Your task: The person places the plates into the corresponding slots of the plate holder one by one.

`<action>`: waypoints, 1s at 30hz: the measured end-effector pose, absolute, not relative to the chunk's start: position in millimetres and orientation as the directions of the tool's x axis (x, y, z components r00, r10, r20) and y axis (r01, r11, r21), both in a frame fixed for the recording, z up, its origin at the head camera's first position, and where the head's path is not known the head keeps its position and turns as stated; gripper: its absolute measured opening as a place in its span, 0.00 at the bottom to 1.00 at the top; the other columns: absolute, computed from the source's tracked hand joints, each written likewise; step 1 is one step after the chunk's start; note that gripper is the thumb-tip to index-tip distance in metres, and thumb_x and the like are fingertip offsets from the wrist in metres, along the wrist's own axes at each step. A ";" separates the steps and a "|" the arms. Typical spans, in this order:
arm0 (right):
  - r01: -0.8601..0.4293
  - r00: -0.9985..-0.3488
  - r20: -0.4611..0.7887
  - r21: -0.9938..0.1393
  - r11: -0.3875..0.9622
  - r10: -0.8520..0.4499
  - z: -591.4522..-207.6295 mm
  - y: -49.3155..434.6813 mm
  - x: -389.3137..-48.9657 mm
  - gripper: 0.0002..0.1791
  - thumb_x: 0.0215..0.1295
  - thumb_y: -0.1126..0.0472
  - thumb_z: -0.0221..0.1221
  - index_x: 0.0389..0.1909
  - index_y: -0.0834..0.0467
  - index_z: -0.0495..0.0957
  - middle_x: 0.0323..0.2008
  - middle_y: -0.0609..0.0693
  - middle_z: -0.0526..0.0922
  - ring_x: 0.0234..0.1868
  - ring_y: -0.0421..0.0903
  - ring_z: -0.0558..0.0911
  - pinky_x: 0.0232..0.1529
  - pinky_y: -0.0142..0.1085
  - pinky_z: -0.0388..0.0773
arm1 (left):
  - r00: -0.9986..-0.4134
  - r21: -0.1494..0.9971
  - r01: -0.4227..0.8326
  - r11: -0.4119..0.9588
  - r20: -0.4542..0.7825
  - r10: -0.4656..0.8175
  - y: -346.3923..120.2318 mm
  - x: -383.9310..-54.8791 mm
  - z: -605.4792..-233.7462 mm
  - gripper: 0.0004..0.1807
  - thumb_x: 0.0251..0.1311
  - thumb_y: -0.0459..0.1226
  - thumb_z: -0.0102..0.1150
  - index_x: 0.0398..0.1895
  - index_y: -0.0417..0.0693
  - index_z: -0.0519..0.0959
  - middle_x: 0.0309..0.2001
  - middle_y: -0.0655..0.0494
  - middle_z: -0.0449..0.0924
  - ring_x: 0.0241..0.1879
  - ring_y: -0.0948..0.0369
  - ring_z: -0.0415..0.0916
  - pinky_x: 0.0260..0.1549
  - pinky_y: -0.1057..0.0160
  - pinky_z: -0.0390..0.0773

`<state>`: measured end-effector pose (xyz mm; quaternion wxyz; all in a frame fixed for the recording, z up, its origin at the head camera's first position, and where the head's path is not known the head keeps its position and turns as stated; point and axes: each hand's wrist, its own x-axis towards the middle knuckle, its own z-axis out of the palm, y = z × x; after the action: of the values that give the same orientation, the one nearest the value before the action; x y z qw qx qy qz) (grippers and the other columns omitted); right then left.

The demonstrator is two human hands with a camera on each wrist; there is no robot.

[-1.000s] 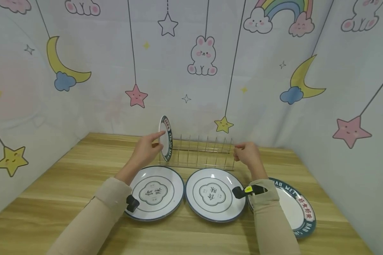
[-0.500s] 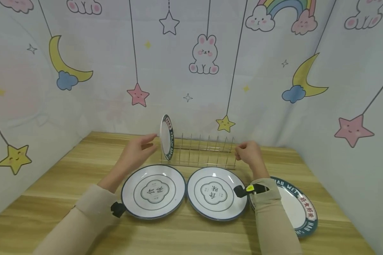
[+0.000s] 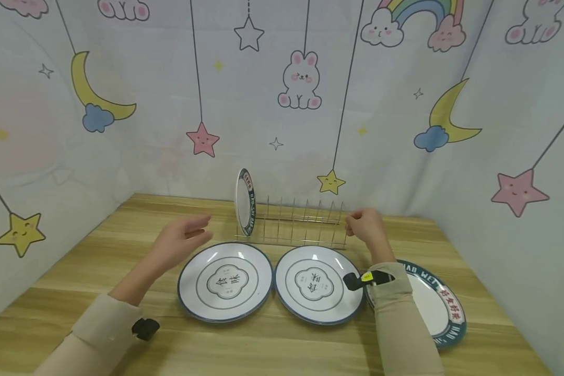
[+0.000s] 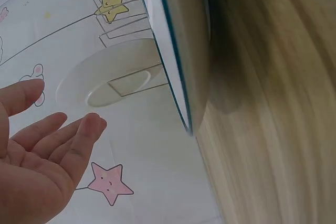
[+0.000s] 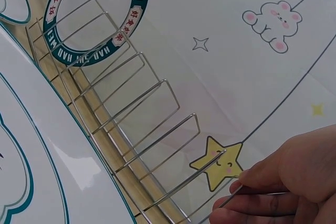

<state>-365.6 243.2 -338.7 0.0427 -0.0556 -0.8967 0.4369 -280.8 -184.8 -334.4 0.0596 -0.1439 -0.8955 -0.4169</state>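
A wire plate rack (image 3: 291, 244) stands at the back of the table. At its left end a plate with a green lettered rim (image 3: 245, 202) stands on edge in a slot. My left hand (image 3: 175, 243) hovers left of that plate, apart from it, fingers loosely extended and holding nothing. In the right wrist view my right hand (image 5: 283, 184) pinches the end wire of the rack between thumb and fingers. The other rack slots hold no plate. Closest to the left hand on the table is a flat white plate (image 3: 225, 282) with a blue edge.
Beside it lies a similar white plate (image 3: 318, 284). Farther right, a green-rimmed plate (image 3: 451, 310) is partly covered by the right sleeve (image 3: 395, 318). A patterned white cloth (image 3: 145, 156) rises behind the wooden table (image 3: 286, 350).
My left hand has let go of the upright plate and drawn back to the left, toward me. The plate stays standing in the rack. The right hand keeps its place on the rack end.
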 end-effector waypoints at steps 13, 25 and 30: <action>0.063 -0.990 0.030 -0.784 0.618 0.138 -337.7 242.7 -367.1 0.15 0.73 0.60 0.53 0.47 0.67 0.80 0.35 0.58 0.84 0.37 0.52 0.85 0.56 0.51 0.76 | -0.967 0.729 0.236 0.643 0.108 0.232 -209.6 -262.5 -345.0 0.34 0.71 0.45 0.55 0.72 0.35 0.61 0.69 0.34 0.62 0.65 0.37 0.64 0.60 0.40 0.69; 0.059 -0.990 0.031 -0.791 0.608 0.137 -339.0 243.8 -365.9 0.14 0.73 0.60 0.53 0.45 0.67 0.81 0.35 0.58 0.84 0.37 0.52 0.85 0.55 0.50 0.77 | -0.967 0.723 0.195 0.663 0.030 0.252 -219.9 -258.2 -357.1 0.36 0.71 0.49 0.55 0.74 0.39 0.61 0.71 0.38 0.61 0.66 0.38 0.62 0.62 0.39 0.67; 0.057 -0.990 0.033 -0.790 0.610 0.135 -339.4 242.7 -365.7 0.14 0.73 0.61 0.53 0.44 0.68 0.81 0.35 0.59 0.84 0.37 0.54 0.85 0.54 0.50 0.77 | -0.958 0.729 0.218 0.649 0.033 0.286 -222.6 -254.8 -359.4 0.36 0.70 0.49 0.55 0.73 0.36 0.62 0.70 0.36 0.62 0.65 0.37 0.64 0.61 0.39 0.68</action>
<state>-365.7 242.7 -339.4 0.0447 -0.0536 -0.8961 0.4382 -254.8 -222.6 -359.4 -0.0424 -0.1389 -0.9069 -0.3954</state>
